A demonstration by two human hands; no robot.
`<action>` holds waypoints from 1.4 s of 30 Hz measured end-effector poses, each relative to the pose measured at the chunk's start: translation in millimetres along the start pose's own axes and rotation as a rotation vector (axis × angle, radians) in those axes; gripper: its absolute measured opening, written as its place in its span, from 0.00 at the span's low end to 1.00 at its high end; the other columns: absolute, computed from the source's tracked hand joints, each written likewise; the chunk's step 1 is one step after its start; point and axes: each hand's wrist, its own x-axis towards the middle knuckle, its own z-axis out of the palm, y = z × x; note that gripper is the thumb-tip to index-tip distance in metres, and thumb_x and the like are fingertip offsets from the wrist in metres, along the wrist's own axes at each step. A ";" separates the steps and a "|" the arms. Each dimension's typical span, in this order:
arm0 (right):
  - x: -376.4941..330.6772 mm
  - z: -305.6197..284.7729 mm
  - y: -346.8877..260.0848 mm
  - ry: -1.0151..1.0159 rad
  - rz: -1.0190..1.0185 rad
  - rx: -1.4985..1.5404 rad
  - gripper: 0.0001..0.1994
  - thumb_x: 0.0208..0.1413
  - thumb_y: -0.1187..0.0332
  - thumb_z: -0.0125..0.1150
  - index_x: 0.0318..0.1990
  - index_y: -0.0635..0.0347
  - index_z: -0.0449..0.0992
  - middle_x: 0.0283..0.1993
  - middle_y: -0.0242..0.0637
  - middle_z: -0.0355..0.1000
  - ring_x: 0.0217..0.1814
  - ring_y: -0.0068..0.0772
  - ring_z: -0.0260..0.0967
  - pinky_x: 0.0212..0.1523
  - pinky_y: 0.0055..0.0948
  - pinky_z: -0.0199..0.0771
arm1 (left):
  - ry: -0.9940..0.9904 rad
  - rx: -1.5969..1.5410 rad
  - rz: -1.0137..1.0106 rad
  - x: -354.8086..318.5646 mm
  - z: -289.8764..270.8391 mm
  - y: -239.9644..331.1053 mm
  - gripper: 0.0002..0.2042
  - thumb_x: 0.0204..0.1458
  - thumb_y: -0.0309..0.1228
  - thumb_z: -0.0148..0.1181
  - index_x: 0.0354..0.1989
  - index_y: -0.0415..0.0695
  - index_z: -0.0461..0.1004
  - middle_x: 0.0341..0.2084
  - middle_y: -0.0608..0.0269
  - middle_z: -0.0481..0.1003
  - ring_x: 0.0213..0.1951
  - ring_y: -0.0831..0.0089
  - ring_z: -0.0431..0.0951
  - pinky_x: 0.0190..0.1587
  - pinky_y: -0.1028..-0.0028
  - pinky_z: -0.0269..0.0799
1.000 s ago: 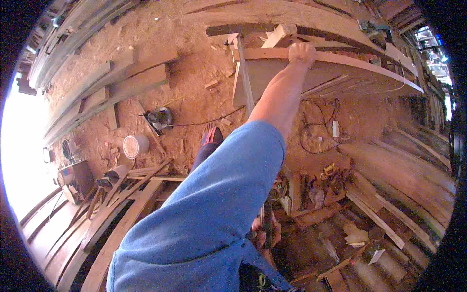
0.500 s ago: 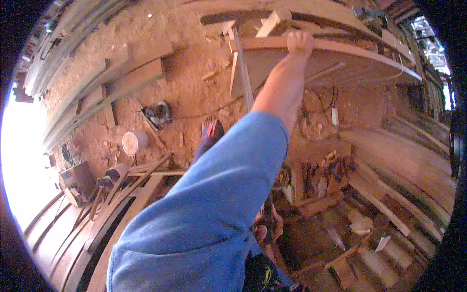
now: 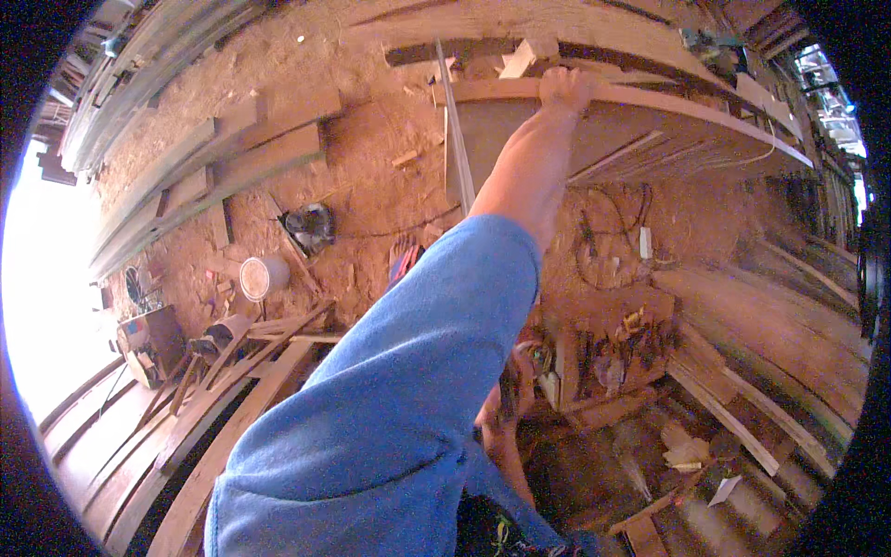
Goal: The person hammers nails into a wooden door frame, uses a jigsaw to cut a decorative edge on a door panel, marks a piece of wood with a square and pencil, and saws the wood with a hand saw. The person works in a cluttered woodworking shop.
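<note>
My left hand (image 3: 564, 90), reaching from a blue sleeve, is closed over the top edge of a wide wooden board (image 3: 640, 135) standing on edge. Across the board's left end runs a long thin metal blade (image 3: 455, 130), which looks like a handsaw's. It slopes down toward me and passes behind my left forearm. Low in the middle, my right hand (image 3: 522, 376) is closed, apparently round the dark handle of that saw. The left sleeve hides part of this hand and the middle of the saw. Beyond the board's top edge lies a pale wood block (image 3: 527, 58).
Timber beams (image 3: 251, 153) lie at the left. A white bucket (image 3: 263, 278) and a dark power tool (image 3: 309, 227) with a cord rest on the dirt floor. Planks (image 3: 232, 399) spread at the lower left. A wooden tool rack (image 3: 617, 343) stands at my right. My foot (image 3: 404, 260) is below the board.
My right hand has moved forward, away from me, and the blade's far end has slid farther past the board. My left hand keeps its hold on the board's edge.
</note>
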 end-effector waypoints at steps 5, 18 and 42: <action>1.0 -1.2 -6.7 0.000 0.001 0.029 0.25 0.67 0.59 0.51 0.63 0.69 0.63 0.52 0.49 0.74 0.37 0.34 0.74 0.39 0.35 0.74 | -0.001 0.033 -0.072 -5.7 58.6 0.2 0.11 0.56 0.38 0.55 0.33 0.55 0.85 0.31 0.68 0.83 0.38 0.64 0.83 0.39 0.60 0.77; -2.6 6.5 4.7 -0.002 -0.024 0.069 0.25 0.66 0.59 0.52 0.63 0.69 0.63 0.51 0.49 0.74 0.36 0.33 0.74 0.38 0.33 0.74 | -0.153 -0.021 -0.019 -30.2 11.3 22.1 0.13 0.60 0.38 0.49 0.36 0.54 0.83 0.39 0.65 0.82 0.44 0.64 0.82 0.47 0.59 0.73; -15.0 -40.0 105.5 -0.093 0.094 0.275 0.25 0.68 0.53 0.47 0.63 0.62 0.67 0.43 0.46 0.77 0.35 0.34 0.74 0.35 0.23 0.75 | -0.087 -0.009 -0.173 -31.3 -3.0 31.2 0.13 0.59 0.39 0.52 0.38 0.51 0.83 0.40 0.60 0.83 0.45 0.59 0.82 0.44 0.56 0.76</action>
